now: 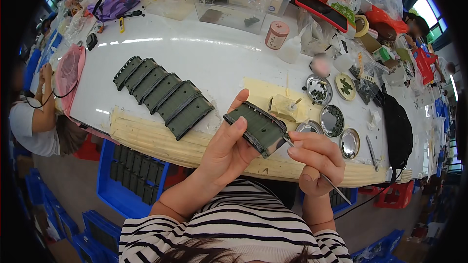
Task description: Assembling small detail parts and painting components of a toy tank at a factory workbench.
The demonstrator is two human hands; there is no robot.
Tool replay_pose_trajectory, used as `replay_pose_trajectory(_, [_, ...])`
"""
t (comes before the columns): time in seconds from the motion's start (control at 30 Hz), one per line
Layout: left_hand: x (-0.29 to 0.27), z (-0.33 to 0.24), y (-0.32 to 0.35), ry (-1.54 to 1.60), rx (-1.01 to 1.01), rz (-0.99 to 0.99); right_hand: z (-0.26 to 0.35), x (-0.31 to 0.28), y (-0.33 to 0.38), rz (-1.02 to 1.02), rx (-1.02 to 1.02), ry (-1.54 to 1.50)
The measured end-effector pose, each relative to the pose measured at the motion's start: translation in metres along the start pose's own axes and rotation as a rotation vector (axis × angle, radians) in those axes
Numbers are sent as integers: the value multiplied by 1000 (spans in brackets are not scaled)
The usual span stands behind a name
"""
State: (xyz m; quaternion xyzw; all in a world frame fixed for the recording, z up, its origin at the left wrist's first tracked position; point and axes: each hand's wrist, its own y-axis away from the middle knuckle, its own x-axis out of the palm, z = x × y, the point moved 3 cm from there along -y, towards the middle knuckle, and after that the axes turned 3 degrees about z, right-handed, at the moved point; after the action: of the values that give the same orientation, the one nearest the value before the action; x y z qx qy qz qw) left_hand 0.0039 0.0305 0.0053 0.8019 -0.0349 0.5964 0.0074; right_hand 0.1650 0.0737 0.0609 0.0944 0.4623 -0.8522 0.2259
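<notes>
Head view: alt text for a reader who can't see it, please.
A person's left hand holds a dark green part; the right hand holds a thin metal tool at its edge. Similar green parts lie in a row on the white table.

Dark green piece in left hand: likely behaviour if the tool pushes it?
The green piece looks stiff, keeping its form in the left hand. It might pivot, since the slim metal tool meets the end away from the thumb. Its ridged strips could be fragile; they look thin.
</notes>
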Motion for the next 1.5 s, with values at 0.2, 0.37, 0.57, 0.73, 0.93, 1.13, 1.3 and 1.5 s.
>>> replay_pose_trajectory(0.2, [-2, 1, 1, 5, -4, -12, 0, 0, -1, 7, -2, 23])
replay_pose_trajectory(0.37, [1, 1, 1, -108, 2, -49, -1, -2, -2, 26, -22, 26])
replay_pose_trajectory(0.57, [0, 3, 1, -101, -16, -58, -1, -1, 1, 24, -3, 48])
replay_pose_trajectory(0.73, [-5, 6, -2, 62, -50, -47, 2, 0, -3, -27, 32, 48])
replay_pose_trajectory(0.93, [-10, 6, -5, 578, -208, 10, 1, -7, -6, -288, 162, -58])
replay_pose_trajectory(1.13, [-6, 3, -10, 625, -222, -38, 6, -1, 0, -213, 160, -66])
replay_pose_trajectory(1.3, [-5, 4, -13, 565, -210, -87, 5, 2, 3, -223, 172, -70])
replay_pose_trajectory(1.5, [-5, 5, -15, 572, -224, -83, 4, 4, 4, -198, 182, -41])
